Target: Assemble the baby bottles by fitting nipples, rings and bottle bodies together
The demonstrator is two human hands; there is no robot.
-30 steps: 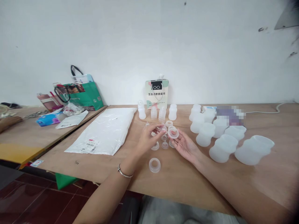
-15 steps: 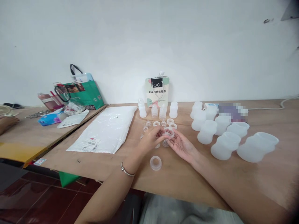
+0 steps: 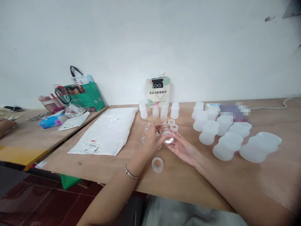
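My right hand [image 3: 184, 147] is closed round the edge of a clear bottle collar ring [image 3: 168, 140], held just above the table. From the other side my left hand [image 3: 152, 135] meets the same ring, its thumb pressed on the rim and its other fingers curled, partly hidden. Whether a nipple sits inside the ring cannot be made out. Clear bottle nipples [image 3: 143, 138] stand beside and behind my left hand. More collar rings [image 3: 174, 127] lie just beyond my fingers, and a single loose ring [image 3: 157, 164] rests nearer the table's front edge.
Frosted bottle bodies [image 3: 208, 133] stand in a group on the right. At the back are an assembled bottle [image 3: 143, 110], clear caps [image 3: 164, 113] and a paper bag [image 3: 158, 91]. A white mailing bag [image 3: 105, 130] lies left; a green bag [image 3: 87, 95] stands on the adjoining table.
The ring has tilted so its round opening faces me more. My left fingers have lifted and curled away from it, leaving the thumb on the rim. The right hand has barely moved.
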